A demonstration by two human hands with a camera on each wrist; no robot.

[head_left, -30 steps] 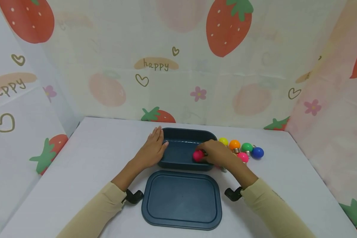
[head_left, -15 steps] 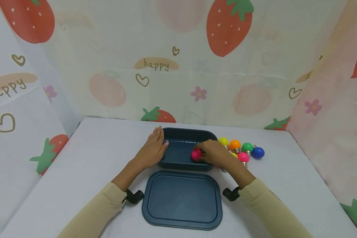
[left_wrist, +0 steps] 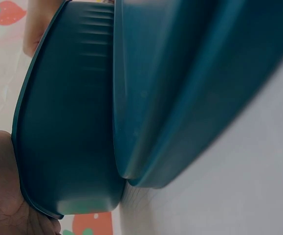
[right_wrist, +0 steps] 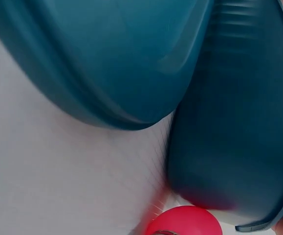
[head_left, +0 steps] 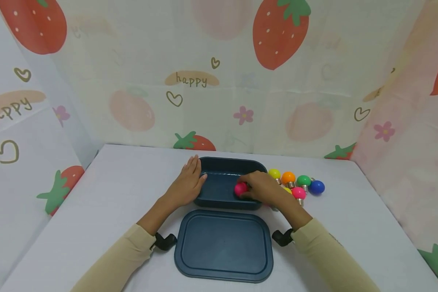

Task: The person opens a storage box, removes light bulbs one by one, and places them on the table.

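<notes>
A dark blue rectangular box (head_left: 218, 187) stands on the table. Inside its right part, my right hand (head_left: 265, 188) pinches a pinkish-red light bulb (head_left: 241, 189) near the floor of the box; fingers hide its base. My left hand (head_left: 184, 183) rests with straight fingers against the left rim. In the left wrist view, the palm of that hand (left_wrist: 2, 183) touches the box's edge (left_wrist: 65, 112). The right wrist view shows the box's outer wall (right_wrist: 231, 122) and another red bulb (right_wrist: 185, 221) outside it, while most of the right hand is out of frame.
Right of the box lie several loose bulbs: yellow (head_left: 274, 174), orange (head_left: 288, 177), green (head_left: 303, 180), blue (head_left: 316, 187) and pink (head_left: 298, 193). A matching blue lid (head_left: 223, 246) lies flat in front of the box. A strawberry-print backdrop (head_left: 204, 113) stands behind the white table (head_left: 138, 166).
My right hand has shifted slightly left inside the box with the pinkish-red bulb, then barely moved over the last half second. My left hand stays in place.
</notes>
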